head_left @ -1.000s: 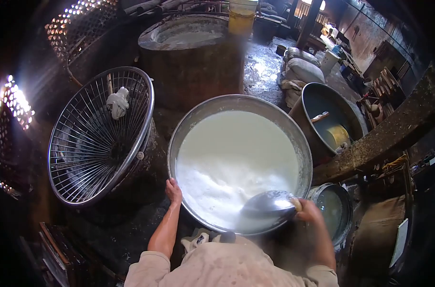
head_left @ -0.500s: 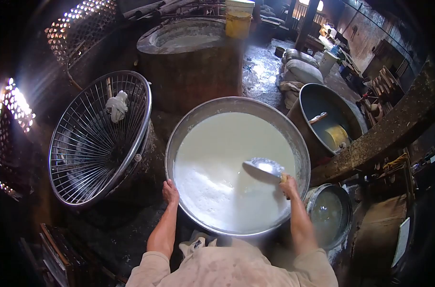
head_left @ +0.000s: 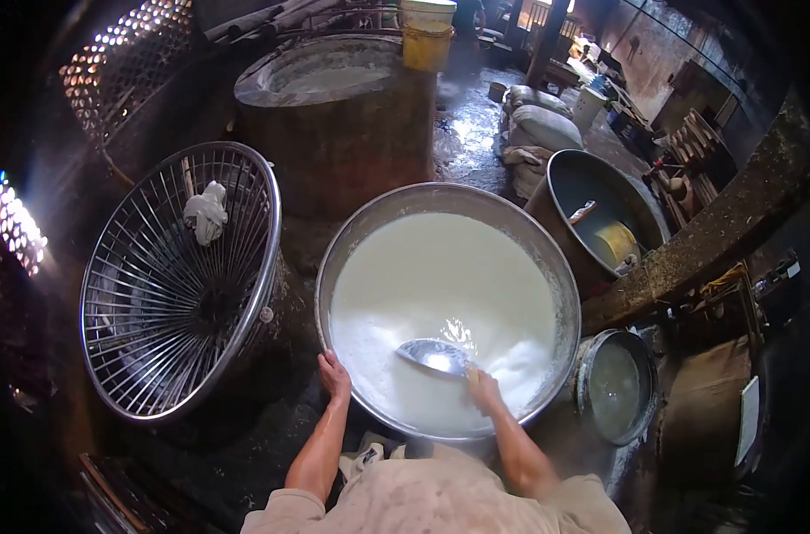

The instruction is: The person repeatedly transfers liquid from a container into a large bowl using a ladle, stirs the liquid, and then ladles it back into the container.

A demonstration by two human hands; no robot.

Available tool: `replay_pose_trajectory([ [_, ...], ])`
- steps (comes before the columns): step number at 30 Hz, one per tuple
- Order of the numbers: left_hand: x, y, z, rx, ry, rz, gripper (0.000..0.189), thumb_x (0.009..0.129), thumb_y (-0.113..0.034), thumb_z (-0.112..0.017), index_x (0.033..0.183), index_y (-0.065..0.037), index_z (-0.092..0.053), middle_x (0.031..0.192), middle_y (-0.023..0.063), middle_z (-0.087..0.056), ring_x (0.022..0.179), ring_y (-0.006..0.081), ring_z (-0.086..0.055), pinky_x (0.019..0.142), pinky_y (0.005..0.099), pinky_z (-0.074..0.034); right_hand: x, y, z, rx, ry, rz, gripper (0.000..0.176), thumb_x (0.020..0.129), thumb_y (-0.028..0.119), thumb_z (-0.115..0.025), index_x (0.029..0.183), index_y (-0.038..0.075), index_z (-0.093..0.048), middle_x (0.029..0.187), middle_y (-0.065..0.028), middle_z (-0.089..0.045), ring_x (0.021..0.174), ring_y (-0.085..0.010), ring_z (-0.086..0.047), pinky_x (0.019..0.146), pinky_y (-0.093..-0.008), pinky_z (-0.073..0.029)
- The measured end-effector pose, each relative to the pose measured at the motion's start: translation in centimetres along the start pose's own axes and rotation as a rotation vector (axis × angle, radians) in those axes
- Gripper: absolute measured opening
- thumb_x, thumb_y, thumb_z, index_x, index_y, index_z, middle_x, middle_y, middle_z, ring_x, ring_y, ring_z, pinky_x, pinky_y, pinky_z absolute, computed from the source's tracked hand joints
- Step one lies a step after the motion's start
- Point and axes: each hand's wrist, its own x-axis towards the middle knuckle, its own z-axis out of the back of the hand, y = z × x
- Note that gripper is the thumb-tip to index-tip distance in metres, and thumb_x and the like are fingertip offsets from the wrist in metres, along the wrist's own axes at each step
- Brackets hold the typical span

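Note:
A large round metal basin [head_left: 565, 294] holds milky white liquid [head_left: 441, 276], foamy along its near side. My right hand [head_left: 485, 392] is closed round the handle of a shiny metal scoop [head_left: 436, 356], whose bowl lies at the liquid's surface, left of the hand. My left hand [head_left: 335, 374] grips the basin's rim at the near left, its fingers pressed on the edge.
A barred metal basket [head_left: 267, 191] with a white cloth [head_left: 206, 214] leans at left. Behind stand a large vat [head_left: 334, 151] and a yellow bucket [head_left: 425, 49]. At right are a tub of water [head_left: 556, 191], a smaller pan [head_left: 650, 374] and sacks [head_left: 547, 127].
My right hand and the scoop have moved left and nearer to my body across the liquid. My left hand stays at the rim. The view has shifted slightly.

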Motion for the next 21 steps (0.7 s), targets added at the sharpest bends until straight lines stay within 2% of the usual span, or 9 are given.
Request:
replay_pose_trajectory([
  [6, -0.3, 0.5, -0.6, -0.131, 0.008, -0.008, 0.039, 0.088, -0.031, -0.033, 0.09, 0.007, -0.045, 0.081, 0.0284, -0.051, 0.081, 0.0429, -0.047, 0.068, 0.0454, -0.035, -4.9, 3.0, -2.5, -0.039, 0.08, 0.069, 0.049, 0.062, 0.011, -0.057, 0.11, 0.006, -0.047, 0.063, -0.0153, -0.058, 0.047, -0.0204, -0.057, 0.044, -0.0322, -0.048],
  [8, -0.6, 0.6, -0.8, -0.113, -0.029, -0.013, 0.044, 0.088, -0.031, -0.033, 0.098, 0.01, -0.044, 0.088, 0.0295, -0.051, 0.084, 0.0426, -0.047, 0.073, 0.0444, -0.036, -6.1, 4.5, -2.1, -0.045, 0.066, 0.127, 0.05, 0.062, 0.011, -0.058, 0.11, 0.006, -0.047, 0.064, -0.015, -0.058, 0.047, -0.0196, -0.056, 0.043, -0.0316, -0.048],
  [10, -0.6, 0.7, -0.7, -0.156, 0.033, 0.043, 0.046, 0.088, -0.031, -0.033, 0.102, 0.012, -0.042, 0.095, 0.0307, -0.05, 0.088, 0.0428, -0.046, 0.078, 0.043, -0.036, -7.4, 6.8, -0.9, -0.049, 0.058, 0.185, 0.05, 0.062, 0.01, -0.058, 0.111, 0.006, -0.047, 0.065, -0.0147, -0.058, 0.046, -0.0189, -0.056, 0.043, -0.031, -0.048],
  [12, -0.7, 3.6, -2.5, -0.02, -0.061, -0.207, 0.043, 0.088, -0.028, -0.034, 0.101, 0.012, -0.043, 0.093, 0.0307, -0.05, 0.087, 0.043, -0.046, 0.076, 0.0434, -0.036, -8.1, 10.8, 1.6, 0.004, 0.198, 0.063, 0.05, 0.062, 0.008, -0.058, 0.111, 0.006, -0.047, 0.065, -0.0132, -0.058, 0.045, -0.0178, -0.054, 0.041, -0.0299, -0.046],
  [13, -1.2, 2.3, -1.8, -0.112, -0.101, -0.174, 0.038, 0.088, -0.025, -0.036, 0.099, 0.01, -0.044, 0.09, 0.031, -0.049, 0.085, 0.0433, -0.046, 0.072, 0.0434, -0.036, -8.1, 12.9, 2.6, -0.015, 0.176, 0.093, 0.05, 0.062, 0.006, -0.058, 0.11, 0.006, -0.047, 0.065, -0.0123, -0.057, 0.045, -0.0171, -0.054, 0.04, -0.0292, -0.046],
  [14, -1.0, 0.4, -0.5, -0.175, 0.006, -0.022, 0.034, 0.087, -0.023, -0.037, 0.097, 0.009, -0.044, 0.087, 0.031, -0.049, 0.084, 0.0436, -0.045, 0.071, 0.0434, -0.036, -7.6, 14.7, 3.3, -0.033, 0.155, 0.123, 0.049, 0.062, 0.005, -0.057, 0.11, 0.007, -0.047, 0.064, -0.0114, -0.057, 0.045, -0.0165, -0.053, 0.039, -0.0286, -0.045],
  [18, -0.8, 1.6, -1.2, -0.258, 0.016, -0.036, 0.033, 0.088, -0.022, -0.035, 0.095, 0.008, -0.044, 0.088, 0.0302, -0.048, 0.085, 0.0435, -0.045, 0.072, 0.0442, -0.035, -0.9, 18.7, 2.2, -0.102, -0.101, 0.437, 0.047, 0.061, 0.01, -0.058, 0.107, 0.004, -0.049, 0.071, -0.0172, -0.059, 0.054, -0.0256, -0.058, 0.047, -0.0338, -0.048],
  [20, -0.7, 0.8, -1.0, -0.233, 0.022, -0.017, 0.033, 0.087, -0.023, -0.035, 0.095, 0.008, -0.044, 0.09, 0.0294, -0.049, 0.085, 0.0425, -0.045, 0.073, 0.0444, -0.035, 4.3, 19.3, -0.3, -0.248, -0.337, 0.564, 0.039, 0.063, 0.006, -0.052, 0.102, 0.007, -0.051, 0.065, -0.0146, -0.057, 0.046, -0.0227, -0.055, 0.038, -0.0333, -0.044],
  [21, -0.7, -0.2, -0.3, -0.166, 0.065, 0.019, 0.034, 0.087, -0.024, -0.036, 0.094, 0.008, -0.044, 0.089, 0.0283, -0.05, 0.085, 0.0413, -0.046, 0.073, 0.0438, -0.035, 5.7, 20.1, -0.8, -0.243, -0.338, 0.562, 0.039, 0.063, 0.006, -0.052, 0.102, 0.007, -0.051, 0.065, -0.0146, -0.057, 0.046, -0.0227, -0.055, 0.038, -0.0333, -0.044],
])
